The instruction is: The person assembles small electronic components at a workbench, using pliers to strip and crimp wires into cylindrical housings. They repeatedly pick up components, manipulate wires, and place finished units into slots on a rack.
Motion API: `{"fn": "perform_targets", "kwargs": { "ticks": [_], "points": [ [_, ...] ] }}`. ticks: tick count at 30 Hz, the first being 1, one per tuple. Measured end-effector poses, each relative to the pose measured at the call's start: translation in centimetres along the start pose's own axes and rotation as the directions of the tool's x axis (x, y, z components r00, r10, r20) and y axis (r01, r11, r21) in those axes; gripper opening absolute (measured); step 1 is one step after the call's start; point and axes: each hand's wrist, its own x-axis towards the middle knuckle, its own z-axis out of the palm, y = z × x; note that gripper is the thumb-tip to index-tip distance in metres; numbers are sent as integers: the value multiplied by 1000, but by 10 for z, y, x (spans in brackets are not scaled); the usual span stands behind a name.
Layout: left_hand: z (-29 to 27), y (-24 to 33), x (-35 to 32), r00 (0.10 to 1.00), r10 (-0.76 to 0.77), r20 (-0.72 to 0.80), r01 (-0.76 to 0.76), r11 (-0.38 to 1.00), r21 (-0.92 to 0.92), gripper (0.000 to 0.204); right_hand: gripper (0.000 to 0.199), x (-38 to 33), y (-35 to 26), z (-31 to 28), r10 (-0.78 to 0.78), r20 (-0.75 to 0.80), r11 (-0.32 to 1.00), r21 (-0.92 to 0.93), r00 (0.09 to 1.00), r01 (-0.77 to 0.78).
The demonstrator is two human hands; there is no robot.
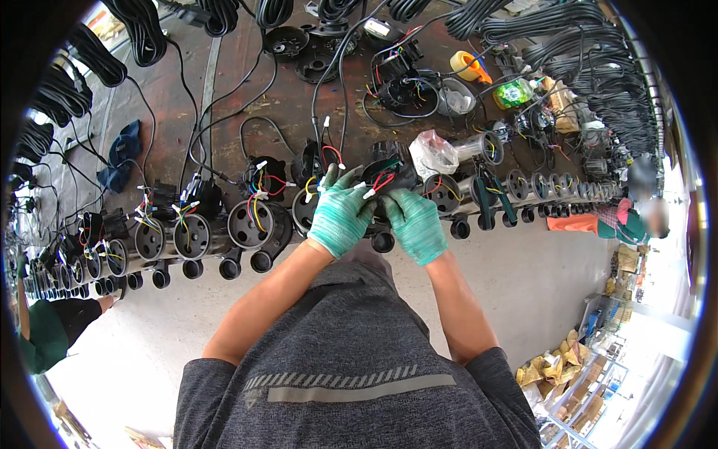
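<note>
My left hand (pixel 341 218), in a green knitted glove, and my right hand (pixel 416 224), gloved alike, meet at the near edge of the bench. Between them is a black motor housing (pixel 395 176) with red wires (pixel 381 182) ending in white plugs. The left fingers close on its left side, and the right fingers curl against its near side; the fingertips are partly hidden. Just left of my left hand stands a metal cylinder (pixel 303 212) with a black end. Right of my right hand lies another open cylinder (pixel 443 193) with yellow and red wires.
A row of similar cylinders (pixel 250 224) lines the bench edge both ways. Coiled black cables (pixel 142 34) hang along the far side. A plastic bag (pixel 432 156), a green bottle (pixel 512 93), an orange-yellow tape dispenser (pixel 470 67) and a blue cloth (pixel 121 159) lie farther back. Co-workers (pixel 56 333) stand at both ends.
</note>
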Motion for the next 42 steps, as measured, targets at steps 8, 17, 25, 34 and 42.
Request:
{"fn": "perform_targets", "kwargs": {
  "ticks": [8,17,25,34,42],
  "points": [
    [-2,0,2,999,38,-4,-38,999,-6,26,18,5,-2,5,139,87,986,84,986,-146],
    [-6,4,5,997,-66,46,67,997,-41,22,40,-1,14,-76,146,-241,958,-208,959,-198],
    [-8,6,10,998,-49,25,51,993,-107,20,112,-6,117,-140,631,-106,457,-749,768,-479],
    [-2,-2,3,995,-78,56,83,993,-83,26,81,-67,60,-82,266,-158,951,-115,951,-286],
    [-6,0,6,988,-98,116,104,993,-53,26,74,-64,0,-20,224,46,961,-175,973,-213]
  ]
}}
